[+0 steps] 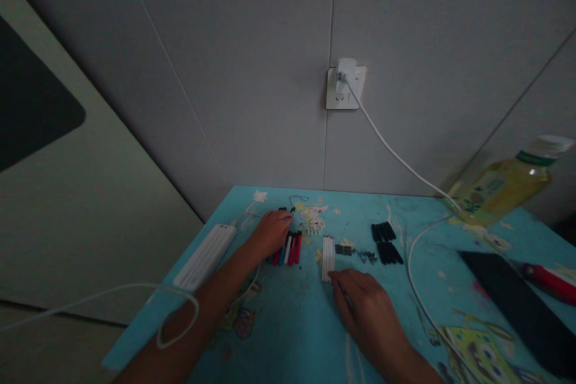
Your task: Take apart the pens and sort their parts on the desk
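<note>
My left hand [272,233] is over a row of pen barrels [292,247] in red, white, blue and black. Its fingers are bent together by a small dark piece near the row's top end; what they grip is partly hidden. My right hand [366,303] is closed, with fingertips at the lower end of a bundle of thin white rods [328,259], like pen refills. Something dark shows between thumb and fingers, too unclear to name. To the right lie small dark pieces [343,249], small grey metallic parts [366,257] and two groups of black caps [386,243].
A white power strip [206,257] lies at the table's left edge, its cable crossing my left forearm. A bottle of yellow liquid [506,186], a dark flat panel [517,306] and a red-handled tool [551,283] are on the right. A white cable runs from the wall socket [345,89].
</note>
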The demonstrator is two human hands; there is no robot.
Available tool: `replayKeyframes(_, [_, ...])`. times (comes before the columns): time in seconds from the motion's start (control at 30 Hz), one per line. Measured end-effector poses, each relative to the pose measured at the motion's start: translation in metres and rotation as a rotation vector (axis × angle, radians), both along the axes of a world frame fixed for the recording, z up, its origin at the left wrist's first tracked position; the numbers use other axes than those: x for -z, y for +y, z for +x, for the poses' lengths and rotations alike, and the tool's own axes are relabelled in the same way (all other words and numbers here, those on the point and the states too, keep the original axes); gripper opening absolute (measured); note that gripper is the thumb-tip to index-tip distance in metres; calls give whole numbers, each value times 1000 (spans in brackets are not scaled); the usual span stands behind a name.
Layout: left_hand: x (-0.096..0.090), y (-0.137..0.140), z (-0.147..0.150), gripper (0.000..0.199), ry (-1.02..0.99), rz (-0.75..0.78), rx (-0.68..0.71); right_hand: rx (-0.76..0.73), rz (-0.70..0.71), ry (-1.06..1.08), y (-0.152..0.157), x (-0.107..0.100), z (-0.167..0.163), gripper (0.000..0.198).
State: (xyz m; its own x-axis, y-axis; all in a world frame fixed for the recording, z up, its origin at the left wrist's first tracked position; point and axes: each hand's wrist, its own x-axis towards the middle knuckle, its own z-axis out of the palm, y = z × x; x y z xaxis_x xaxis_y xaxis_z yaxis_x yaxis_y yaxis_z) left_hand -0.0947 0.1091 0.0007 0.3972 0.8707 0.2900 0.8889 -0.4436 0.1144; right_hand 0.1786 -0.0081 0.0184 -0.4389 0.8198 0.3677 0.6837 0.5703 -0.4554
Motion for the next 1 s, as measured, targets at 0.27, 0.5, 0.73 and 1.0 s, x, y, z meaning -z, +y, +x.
replayKeyframes(0.27, [-20, -20, 3, 35, -56, 63, -13, 8, -36, 10, 1, -1, 1, 27])
replayKeyframes(0.5, [-19, -76, 23, 35, 4, 166, 155, 4, 2, 39, 1, 1, 3, 25])
replayKeyframes(0.73, [-11, -112, 36, 25, -168, 82, 350, -2, -19, 49, 3, 1, 5, 26])
replayKeyframes(1.0, [-16, -90, 28, 22, -107, 22, -105, -29, -62, 6, 1, 4, 5, 26])
